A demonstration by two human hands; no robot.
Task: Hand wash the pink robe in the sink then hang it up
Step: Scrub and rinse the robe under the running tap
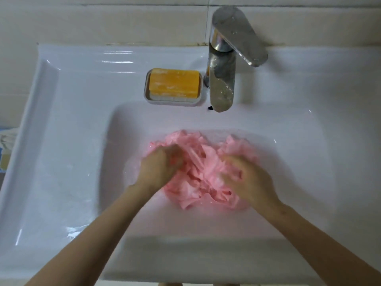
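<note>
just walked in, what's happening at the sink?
A person is hand washing the pink robe, which lies bunched up in the basin of the white sink. The left hand curls its fingers into the fabric; the right hand lies on top of it, too blurred to tell its grip. An orange bar of soap sits in its dish beside the faucet. The hanging step is not yet done.

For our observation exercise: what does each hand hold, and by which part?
Left hand grips the left side of the pink robe; right hand lies on its right side, grip unclear.
</note>
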